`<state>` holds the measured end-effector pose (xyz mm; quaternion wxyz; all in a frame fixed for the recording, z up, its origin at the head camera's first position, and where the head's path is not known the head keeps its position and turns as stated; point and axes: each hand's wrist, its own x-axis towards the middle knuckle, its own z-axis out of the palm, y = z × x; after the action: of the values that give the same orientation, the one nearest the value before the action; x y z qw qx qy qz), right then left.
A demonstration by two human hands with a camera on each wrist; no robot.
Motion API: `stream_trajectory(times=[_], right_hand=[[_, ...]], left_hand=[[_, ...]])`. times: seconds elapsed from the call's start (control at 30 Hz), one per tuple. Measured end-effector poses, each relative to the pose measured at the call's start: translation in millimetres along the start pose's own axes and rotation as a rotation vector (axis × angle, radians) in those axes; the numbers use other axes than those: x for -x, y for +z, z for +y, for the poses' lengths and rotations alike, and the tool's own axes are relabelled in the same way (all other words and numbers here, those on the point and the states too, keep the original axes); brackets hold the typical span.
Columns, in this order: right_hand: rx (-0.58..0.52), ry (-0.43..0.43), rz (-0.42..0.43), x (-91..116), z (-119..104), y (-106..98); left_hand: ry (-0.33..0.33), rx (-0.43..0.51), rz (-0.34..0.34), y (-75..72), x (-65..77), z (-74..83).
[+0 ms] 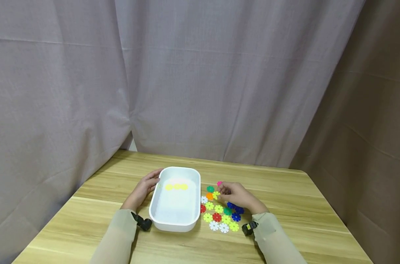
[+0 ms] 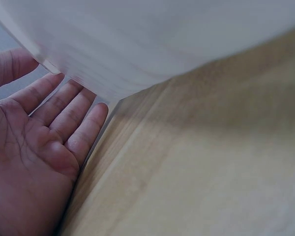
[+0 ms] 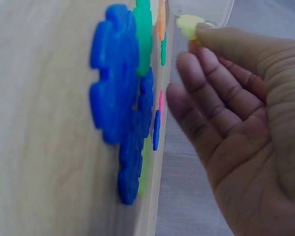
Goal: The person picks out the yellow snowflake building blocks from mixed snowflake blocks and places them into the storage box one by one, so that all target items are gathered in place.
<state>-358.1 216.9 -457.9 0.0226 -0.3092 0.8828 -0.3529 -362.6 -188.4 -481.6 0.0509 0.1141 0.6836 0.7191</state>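
A white plastic tray (image 1: 175, 221) stands on the wooden table, with three yellow discs (image 1: 184, 187) in a row toward its far end. At its left side is my left hand (image 1: 146, 187), holding the wall with the thumb at the rim; in the left wrist view the other fingers (image 2: 71, 115) reach along the outside. Between thumb and forefinger my right hand (image 1: 237, 195) pinches a yellow notched disc (image 3: 189, 24). That hand is over the far part of a spread of flower-shaped discs, right of the tray.
The spread has red (image 1: 217, 217), white (image 1: 224, 228), green (image 1: 210, 189), orange (image 1: 209, 196), pink (image 1: 219, 183), blue (image 1: 236, 217) and yellow-green (image 1: 234, 226) discs. Several blue ones lie under the right wrist. A grey curtain (image 1: 200, 80) hangs behind the table (image 1: 279, 183).
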Motion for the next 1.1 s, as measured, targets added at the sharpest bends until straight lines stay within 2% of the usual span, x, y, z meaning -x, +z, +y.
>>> stream_trajectory(times=[0.6, 0.87, 1.1], right_hand=[[-0.002, -0.047, 0.09, 0.1, -13.0, -4.0], [-0.043, -0.078, 0.17, -11.7, -36.1, -3.4], [-0.091, -0.107, 0.17, -25.2, -59.3, 3.6]], left_hand=[[0.007, -0.013, -0.001, 2.7, -0.2, 0.4], [0.023, -0.022, 0.005, -0.7, -0.4, 2.6], [0.003, -0.014, 0.005, 0.1, -0.7, 0.6]])
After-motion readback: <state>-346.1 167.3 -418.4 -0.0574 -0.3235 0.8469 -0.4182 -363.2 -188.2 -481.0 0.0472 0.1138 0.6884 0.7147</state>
